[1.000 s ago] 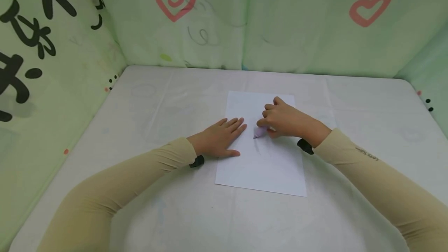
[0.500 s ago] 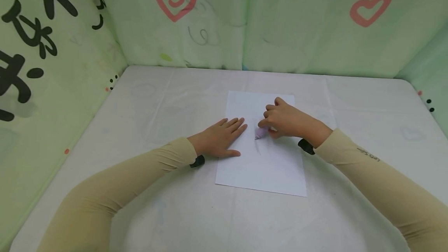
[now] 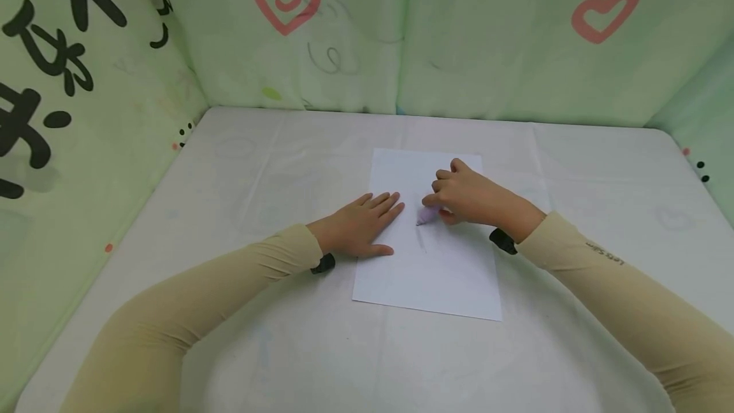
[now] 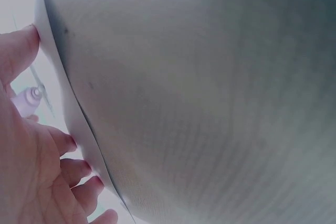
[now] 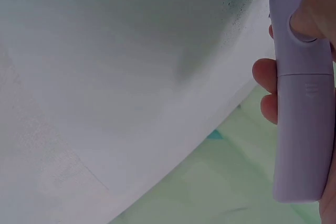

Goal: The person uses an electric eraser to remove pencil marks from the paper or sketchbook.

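Observation:
A white sheet of paper (image 3: 427, 289) lies on the table, with a short grey streak (image 3: 421, 244) near its middle. My left hand (image 3: 357, 227) rests on the sheet's left edge, fingers spread. In my right hand (image 3: 473, 196) is a lavender electric eraser (image 3: 427, 215), its tip down at the upper end of the streak. The right wrist view shows the thumb pressing the button on the eraser's body (image 5: 304, 129), and dark crumbs (image 5: 239, 3) on the paper by its tip. The left wrist view catches the eraser's front end (image 4: 26, 100) beyond the left hand (image 4: 31, 166).
White cloth covers the table (image 3: 275, 349). Green curtains (image 3: 487, 50) with drawn hearts and black characters hang behind it and along both sides. A dark wrist camera (image 3: 503, 241) sits under the right wrist, another camera (image 3: 323, 264) under the left.
The eraser's tip has shifted slightly right and down, then back up, staying by the grey streak. The left hand and the paper have kept their places.

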{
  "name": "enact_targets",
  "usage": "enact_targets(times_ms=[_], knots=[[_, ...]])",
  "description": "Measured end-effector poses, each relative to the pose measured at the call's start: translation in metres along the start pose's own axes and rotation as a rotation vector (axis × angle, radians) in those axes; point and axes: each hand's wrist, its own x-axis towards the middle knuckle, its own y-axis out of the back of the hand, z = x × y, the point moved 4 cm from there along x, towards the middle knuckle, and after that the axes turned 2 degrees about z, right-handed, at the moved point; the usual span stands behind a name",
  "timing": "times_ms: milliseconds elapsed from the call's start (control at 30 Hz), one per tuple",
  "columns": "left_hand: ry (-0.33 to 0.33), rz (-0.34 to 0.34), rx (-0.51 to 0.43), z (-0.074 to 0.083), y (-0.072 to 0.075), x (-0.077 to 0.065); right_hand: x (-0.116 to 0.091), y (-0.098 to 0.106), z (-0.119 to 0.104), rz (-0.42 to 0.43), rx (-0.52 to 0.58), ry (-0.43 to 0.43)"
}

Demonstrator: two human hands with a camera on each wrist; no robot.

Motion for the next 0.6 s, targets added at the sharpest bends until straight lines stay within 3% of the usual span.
enact_targets(times_ms=[600], knots=[[-0.001,0.009,-0.018,0.0001,0.0002,-0.0004,0.0041,0.0000,-0.0021,-0.032,0.006,-0.002]])
